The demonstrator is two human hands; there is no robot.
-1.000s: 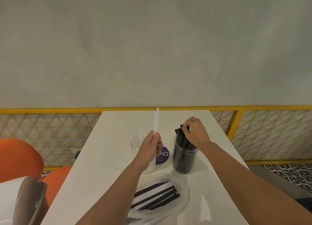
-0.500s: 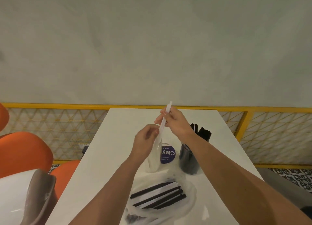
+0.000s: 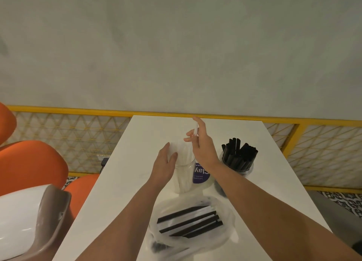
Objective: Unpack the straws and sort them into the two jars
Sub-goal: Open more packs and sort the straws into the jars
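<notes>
A clear jar (image 3: 183, 179) with a purple label holds white straws and stands mid-table. My left hand (image 3: 164, 163) touches the jar's rim and the straw tops with straight fingers. My right hand (image 3: 202, 146) hovers above the jar with its fingers spread. The tip of a white straw (image 3: 196, 128) shows beside the index finger, and the frame does not plainly show a pinch on it. To the right, a second jar (image 3: 245, 167) is packed with black straws (image 3: 238, 153). A crumpled plastic bag (image 3: 225, 239) near me holds several black and white straws (image 3: 189, 220).
The white table (image 3: 121, 182) ends at a yellow mesh railing (image 3: 68, 112) below a grey wall. Orange chairs (image 3: 31, 162) stand to the left. A white and brown chair back (image 3: 29, 221) is at the lower left.
My right hand left the black straws, took the white straw's top and now spreads its fingers. My left hand released the straw and dropped to the clear jar's rim. The straw went down into the jar.
</notes>
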